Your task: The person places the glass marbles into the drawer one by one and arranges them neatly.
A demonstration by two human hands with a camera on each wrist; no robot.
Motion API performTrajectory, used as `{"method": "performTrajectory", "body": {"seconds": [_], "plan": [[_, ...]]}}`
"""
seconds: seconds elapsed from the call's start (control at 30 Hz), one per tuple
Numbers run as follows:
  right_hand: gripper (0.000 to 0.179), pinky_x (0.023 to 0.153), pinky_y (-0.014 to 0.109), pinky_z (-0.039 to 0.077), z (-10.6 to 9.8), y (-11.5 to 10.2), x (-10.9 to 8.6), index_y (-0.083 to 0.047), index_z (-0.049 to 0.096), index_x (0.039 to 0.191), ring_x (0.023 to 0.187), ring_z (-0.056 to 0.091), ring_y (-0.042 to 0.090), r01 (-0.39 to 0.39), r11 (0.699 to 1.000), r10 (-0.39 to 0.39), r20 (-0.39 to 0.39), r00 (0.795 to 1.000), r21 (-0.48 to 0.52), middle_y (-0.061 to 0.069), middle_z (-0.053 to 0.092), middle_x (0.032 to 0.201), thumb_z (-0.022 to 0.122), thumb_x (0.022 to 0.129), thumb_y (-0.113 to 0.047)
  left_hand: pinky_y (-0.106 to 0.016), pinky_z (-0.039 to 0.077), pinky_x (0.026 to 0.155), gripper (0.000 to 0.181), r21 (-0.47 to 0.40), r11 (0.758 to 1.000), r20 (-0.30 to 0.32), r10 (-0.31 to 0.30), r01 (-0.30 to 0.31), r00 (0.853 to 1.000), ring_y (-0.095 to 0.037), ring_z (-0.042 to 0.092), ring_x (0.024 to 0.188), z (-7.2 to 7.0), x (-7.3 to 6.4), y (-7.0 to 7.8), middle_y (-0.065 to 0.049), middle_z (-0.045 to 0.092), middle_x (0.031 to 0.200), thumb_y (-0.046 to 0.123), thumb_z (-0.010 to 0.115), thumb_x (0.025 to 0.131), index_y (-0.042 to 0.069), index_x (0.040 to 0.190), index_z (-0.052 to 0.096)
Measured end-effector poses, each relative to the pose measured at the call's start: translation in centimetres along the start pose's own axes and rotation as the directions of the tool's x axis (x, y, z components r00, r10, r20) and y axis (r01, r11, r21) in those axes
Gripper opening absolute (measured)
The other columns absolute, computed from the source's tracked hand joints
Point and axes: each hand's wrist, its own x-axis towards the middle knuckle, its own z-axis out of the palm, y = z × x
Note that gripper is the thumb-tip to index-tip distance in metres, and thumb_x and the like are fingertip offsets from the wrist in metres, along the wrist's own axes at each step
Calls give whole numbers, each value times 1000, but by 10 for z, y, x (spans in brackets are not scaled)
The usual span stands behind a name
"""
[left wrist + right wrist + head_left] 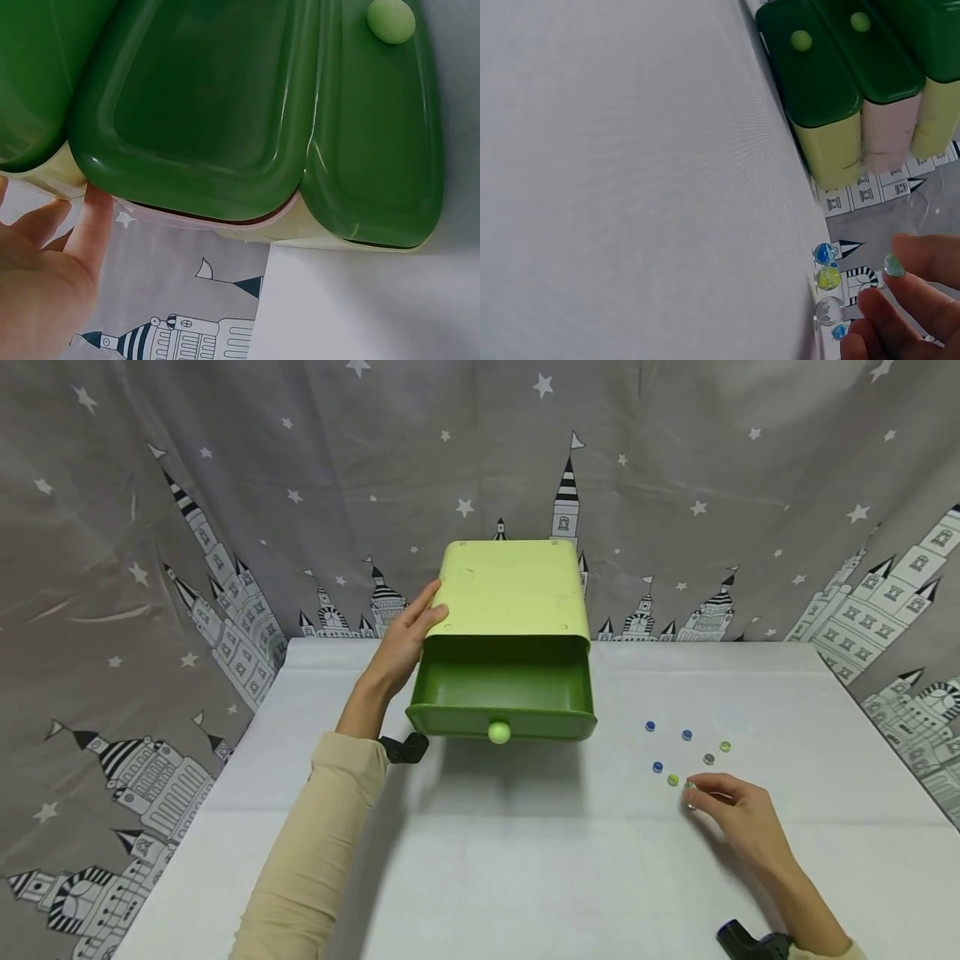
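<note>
A small chest of drawers with a yellow-green top stands on the table. Its top green drawer is pulled out, and the part of its inside that shows is bare. My left hand rests against the chest's left side, thumb at the top edge, fingers fairly straight. In the left wrist view the closed lower drawers show beside those fingers. Between thumb and fingertip, my right hand pinches a green glass marble, close over the table. Around it lie blue marbles and a yellow-green marble.
A white cloth covers the table. Farther right lie a grey marble and another yellow-green marble. Behind the table hangs a grey curtain printed with castles and stars. The pulled-out drawer juts toward me, with its round knob in front.
</note>
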Motion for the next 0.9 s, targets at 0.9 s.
{"method": "performTrajectory", "body": {"seconds": [0.9], "plan": [[23, 68, 17, 51, 17, -72, 1, 4, 72, 109, 84, 63, 6, 252, 946, -216, -185, 959, 203, -10, 69, 95, 73, 91, -11, -39, 18, 117, 61, 7, 1000, 6, 4, -4, 1000, -12, 12, 148, 1, 0, -2, 6, 15, 163, 37, 51, 103, 29, 158, 25]]}}
